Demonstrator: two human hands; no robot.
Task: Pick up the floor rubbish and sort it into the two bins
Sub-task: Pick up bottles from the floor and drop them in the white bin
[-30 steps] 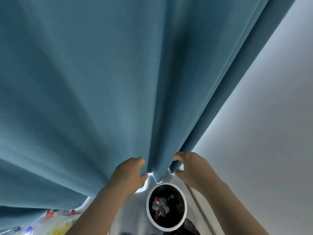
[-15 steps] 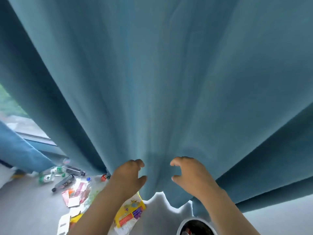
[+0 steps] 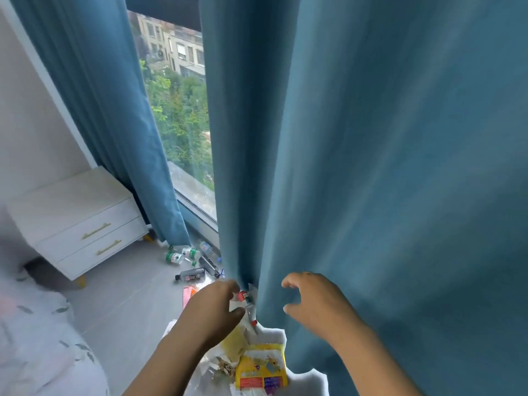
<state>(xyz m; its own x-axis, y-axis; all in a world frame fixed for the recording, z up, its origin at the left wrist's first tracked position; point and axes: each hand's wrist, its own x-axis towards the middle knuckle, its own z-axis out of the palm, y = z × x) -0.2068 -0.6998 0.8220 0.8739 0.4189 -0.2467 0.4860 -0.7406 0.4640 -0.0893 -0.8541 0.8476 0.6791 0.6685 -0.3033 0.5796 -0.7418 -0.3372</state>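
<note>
"Where's the rubbish?"

"On the floor at the foot of the big blue curtain [image 3: 371, 167]. A yellow packet [image 3: 261, 367] lies right at its hem and a red-capped piece [image 3: 242, 295] against its left edge. A dark bottle [image 3: 191, 274] and some green-labelled bottles [image 3: 178, 254] lie further left of that edge."

"And the hands?"

"The left hand [image 3: 213, 310] hovers just left of the curtain's edge, above the litter. Its fingers are bent, thumb and forefinger parted, nothing between them. The right hand [image 3: 311, 304] is in front of the curtain's folds, fingers hooked, thumb spread, holding nothing. I can't tell whether its tips touch the cloth."

"What's beyond?"

"Left of the curtain is the window [image 3: 177, 110], then a second curtain [image 3: 100, 110], then a white drawer cabinet [image 3: 77, 221]. Farthest from the curtain is leaf-patterned bedding [image 3: 34, 338]."
</note>
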